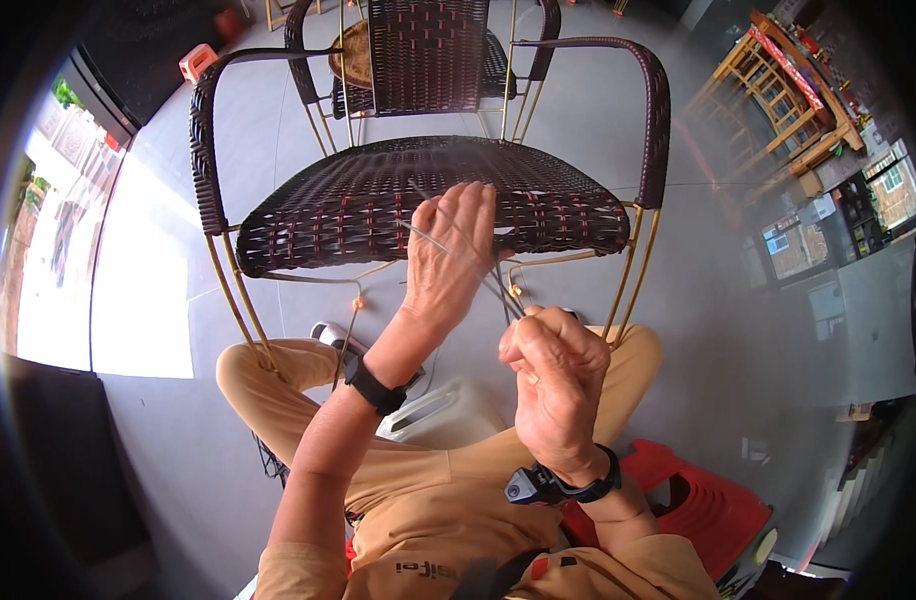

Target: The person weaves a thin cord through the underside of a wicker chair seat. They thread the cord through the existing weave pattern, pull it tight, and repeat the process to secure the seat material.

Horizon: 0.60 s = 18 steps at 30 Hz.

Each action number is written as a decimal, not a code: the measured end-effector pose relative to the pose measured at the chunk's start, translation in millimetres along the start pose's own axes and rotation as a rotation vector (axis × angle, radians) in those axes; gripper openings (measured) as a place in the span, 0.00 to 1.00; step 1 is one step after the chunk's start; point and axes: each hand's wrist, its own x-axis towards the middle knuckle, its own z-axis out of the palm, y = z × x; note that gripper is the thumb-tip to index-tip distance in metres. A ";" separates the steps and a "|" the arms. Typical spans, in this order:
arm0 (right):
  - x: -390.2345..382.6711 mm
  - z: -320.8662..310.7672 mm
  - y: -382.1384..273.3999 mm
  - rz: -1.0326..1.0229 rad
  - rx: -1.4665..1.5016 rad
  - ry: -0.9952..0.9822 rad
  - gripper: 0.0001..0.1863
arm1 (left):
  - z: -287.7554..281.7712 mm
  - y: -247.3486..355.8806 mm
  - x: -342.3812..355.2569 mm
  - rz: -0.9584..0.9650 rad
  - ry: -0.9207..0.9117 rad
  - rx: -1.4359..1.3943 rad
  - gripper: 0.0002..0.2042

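Observation:
In front of me stands a woven chair (418,185) with a dark brown seat flecked with red and a gold-coloured metal frame. My left hand (448,255) rests its straight fingers on the front edge of the seat, back of the hand upward. Thin dark strands (501,290) run from beside that hand to my right hand (558,380). The right hand is closed around their ends, close to my lap and apart from the seat. Other loose strand ends cross over the left hand. Exactly where the strands enter the weave is hidden.
A second woven chair (428,55) stands behind. Between my legs is a white plastic container (443,415). A red stool (693,510) is at my right side. Wooden furniture (778,95) stands far right, and a small orange-red stool (198,63) far left.

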 end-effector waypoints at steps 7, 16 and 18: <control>-0.8 -18.3 8.6 -0.020 0.082 0.071 0.09 | -22.4 -24.0 6.6 0.088 -0.220 -0.070 0.47; 85.0 -46.2 -18.4 -0.333 -0.035 0.298 0.12 | -39.5 -68.4 12.8 -0.073 -0.349 0.053 0.36; 105.0 -61.2 -18.5 -0.353 -0.081 0.348 0.12 | -38.4 -69.4 5.9 -0.055 -0.241 0.020 0.35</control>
